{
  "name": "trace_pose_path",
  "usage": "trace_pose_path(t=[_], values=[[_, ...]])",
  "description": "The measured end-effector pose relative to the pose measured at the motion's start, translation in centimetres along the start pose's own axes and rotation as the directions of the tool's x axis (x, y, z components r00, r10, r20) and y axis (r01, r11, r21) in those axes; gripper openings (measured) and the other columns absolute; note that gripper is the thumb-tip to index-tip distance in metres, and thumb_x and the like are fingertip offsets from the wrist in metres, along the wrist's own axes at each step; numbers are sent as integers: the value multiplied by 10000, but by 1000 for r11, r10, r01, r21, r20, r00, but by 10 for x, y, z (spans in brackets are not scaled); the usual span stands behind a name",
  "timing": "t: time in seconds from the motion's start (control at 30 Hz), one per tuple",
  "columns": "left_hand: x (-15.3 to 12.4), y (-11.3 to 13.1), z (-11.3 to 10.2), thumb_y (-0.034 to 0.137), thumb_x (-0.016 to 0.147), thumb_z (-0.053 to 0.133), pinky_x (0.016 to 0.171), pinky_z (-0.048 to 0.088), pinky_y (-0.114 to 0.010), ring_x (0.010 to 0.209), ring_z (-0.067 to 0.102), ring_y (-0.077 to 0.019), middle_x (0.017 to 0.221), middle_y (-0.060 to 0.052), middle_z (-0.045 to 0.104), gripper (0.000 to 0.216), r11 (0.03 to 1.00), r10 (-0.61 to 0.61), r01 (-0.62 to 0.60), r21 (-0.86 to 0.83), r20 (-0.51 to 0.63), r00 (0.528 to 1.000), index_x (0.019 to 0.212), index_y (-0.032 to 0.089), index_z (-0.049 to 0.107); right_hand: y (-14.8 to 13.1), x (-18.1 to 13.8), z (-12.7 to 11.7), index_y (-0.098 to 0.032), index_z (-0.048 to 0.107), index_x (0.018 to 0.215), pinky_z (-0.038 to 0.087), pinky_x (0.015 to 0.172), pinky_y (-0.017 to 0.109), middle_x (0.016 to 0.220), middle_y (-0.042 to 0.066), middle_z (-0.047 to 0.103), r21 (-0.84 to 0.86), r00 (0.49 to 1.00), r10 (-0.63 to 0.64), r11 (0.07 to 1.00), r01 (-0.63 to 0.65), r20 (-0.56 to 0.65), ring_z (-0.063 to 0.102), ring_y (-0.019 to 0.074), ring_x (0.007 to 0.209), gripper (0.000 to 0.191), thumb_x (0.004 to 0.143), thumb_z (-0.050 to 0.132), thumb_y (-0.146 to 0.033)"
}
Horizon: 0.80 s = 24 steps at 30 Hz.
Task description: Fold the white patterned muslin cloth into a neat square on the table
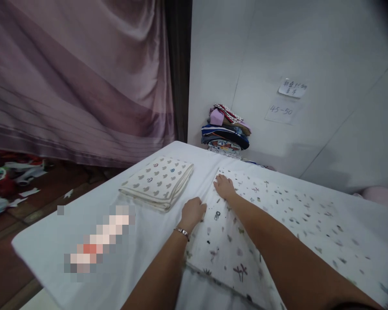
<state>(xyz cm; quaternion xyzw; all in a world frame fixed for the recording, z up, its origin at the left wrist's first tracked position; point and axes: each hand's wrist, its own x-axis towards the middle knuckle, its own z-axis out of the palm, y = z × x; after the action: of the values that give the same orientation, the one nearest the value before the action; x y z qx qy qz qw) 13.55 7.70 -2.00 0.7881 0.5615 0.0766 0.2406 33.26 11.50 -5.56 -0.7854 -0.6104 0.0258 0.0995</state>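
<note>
Your right hand (224, 187) lay palm down on the far left corner of the printed white cloth (228, 254), its fingers slightly apart and reaching over the fabric. Your left hand (193, 212), nearer to you, rested at that cloth's left edge with its fingers bent; whether they pinched the fabric or only touched it, you could not tell from this angle. A bracelet (183, 233) circled your left wrist. The cloth stretched over the right part of the white-covered table (48, 241), running on beneath and beyond your right arm.

To the left of your hands, apart from them, sat a neatly folded cloth (158, 178) with a grey motif. Nearer the table's left side, a pixelated patch hid whatever lay there. Past the far edge, a stack of folded textiles (226, 131) rose against the pale wall (233, 56), left of two paper notes (292, 88). A mauve curtain (84, 82) hung at left.
</note>
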Motion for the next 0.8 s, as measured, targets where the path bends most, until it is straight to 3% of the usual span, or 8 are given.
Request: trace_pose_path(t=[0.2, 0.3, 0.43, 0.5, 0.63, 0.8], values=[[5, -7, 3, 358, 759, 498, 628, 375, -279, 842, 605, -215, 881, -81, 681, 217, 999, 10, -10, -51, -4, 1000, 780, 181, 623, -7, -2, -26, -189, 448, 1311, 236, 1054, 417, 1437, 91, 358, 22, 994, 28, 999, -31, 101, 276, 225, 1336, 441, 925, 329, -365], [6, -9, 5, 339, 757, 508, 622, 374, -271, 819, 607, -203, 852, -68, 682, 198, 998, 12, -12, -62, -1, 1000, 779, 183, 628, -16, -37, -32, -147, 330, 1399, 134, 1096, 432, 1496, 95, 235, 34, 996, -6, 999, 3, 89, 159, 221, 1380, 532, 942, 253, -409], [8, -9, 6, 338, 766, 509, 641, 383, -269, 823, 609, -198, 858, -70, 682, 199, 998, 38, -37, -58, 1, 999, 773, 178, 628, -25, -101, -25, -116, 271, 1434, 38, 1113, 423, 1510, 97, 175, 67, 980, -175, 983, 169, 96, 87, 231, 1394, 657, 924, 227, -527], [8, -9, 7, 335, 772, 504, 646, 389, -273, 832, 609, -203, 879, -77, 680, 201, 998, 38, -38, -53, 2, 999, 786, 176, 627, -24, -125, -22, -104, 257, 1440, 28, 1113, 429, 1513, 101, 152, 68, 976, -167, 985, 158, 143, 77, 240, 1395, 693, 916, 211, -555], [9, -10, 7, 320, 772, 504, 655, 396, -277, 853, 608, -212, 895, -82, 677, 189, 998, 40, -40, -42, 3, 999, 790, 174, 622, -20, -150, -24, -111, 225, 1452, 35, 1116, 428, 1522, 85, 87, 64, 977, -104, 993, 94, 184, 42, 235, 1399, 724, 908, 172, -586], [8, -11, 6, 329, 780, 498, 668, 396, -271, 869, 602, -202, 910, -82, 673, 196, 997, 60, -60, -41, -6, 998, 801, 173, 614, -21, -169, -30, -110, 219, 1454, 22, 1120, 431, 1522, 76, 84, 71, 968, -118, 992, 104, 222, 32, 234, 1400, 751, 899, 152, -611]])
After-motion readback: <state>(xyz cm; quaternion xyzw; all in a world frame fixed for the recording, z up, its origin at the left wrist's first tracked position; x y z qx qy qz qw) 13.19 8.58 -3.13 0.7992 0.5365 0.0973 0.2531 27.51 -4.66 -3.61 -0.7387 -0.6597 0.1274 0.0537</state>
